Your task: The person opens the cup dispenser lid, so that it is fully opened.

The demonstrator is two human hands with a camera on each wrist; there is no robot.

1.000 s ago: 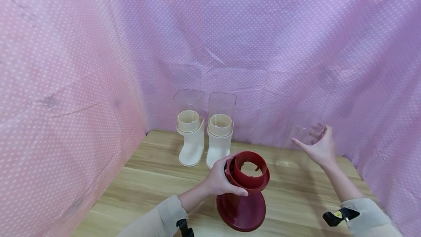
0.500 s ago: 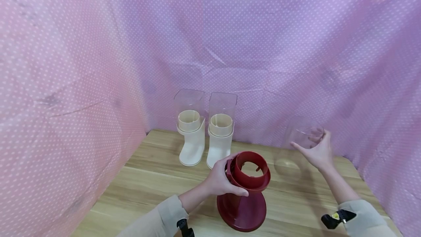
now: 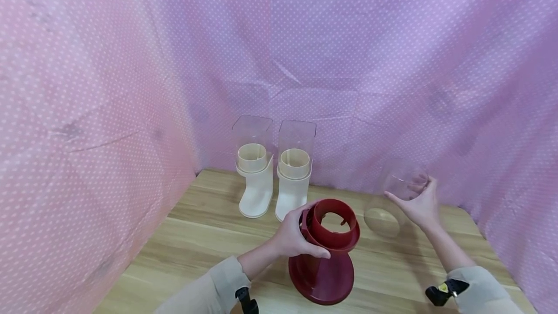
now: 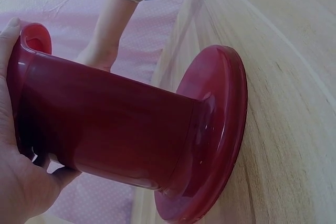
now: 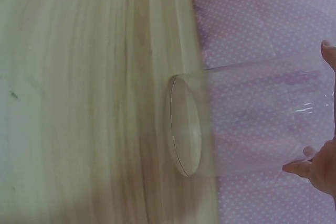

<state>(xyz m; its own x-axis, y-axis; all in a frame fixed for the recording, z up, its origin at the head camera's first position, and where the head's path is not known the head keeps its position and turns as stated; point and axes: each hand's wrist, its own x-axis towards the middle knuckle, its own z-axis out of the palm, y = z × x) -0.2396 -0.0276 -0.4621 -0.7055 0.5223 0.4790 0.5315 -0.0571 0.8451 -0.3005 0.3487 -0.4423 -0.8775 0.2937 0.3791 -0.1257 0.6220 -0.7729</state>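
In the head view, my left hand (image 3: 293,235) grips the upper part of a red plastic dispenser stand (image 3: 328,282) with an open ring on top. The left wrist view shows the stand's column (image 4: 105,124) and its round base (image 4: 231,98) on the wood. Off to the right, my right hand (image 3: 420,206) holds a clear plastic cylinder (image 3: 398,180) near its upper end, thumb on one side and fingers on the other. In the right wrist view the round lower rim of the clear cylinder (image 5: 252,119) shows close against the tabletop.
Two cream dispenser stands (image 3: 257,193) with clear square containers (image 3: 297,132) on them are side by side at the back of the wooden table (image 3: 187,251). A pink dotted cloth (image 3: 314,52) hangs behind and at both sides.
My right hand has brought the clear cylinder down a little, and its lower rim now shows plainly over the table. The left hand keeps its grip on the red dispenser stand.
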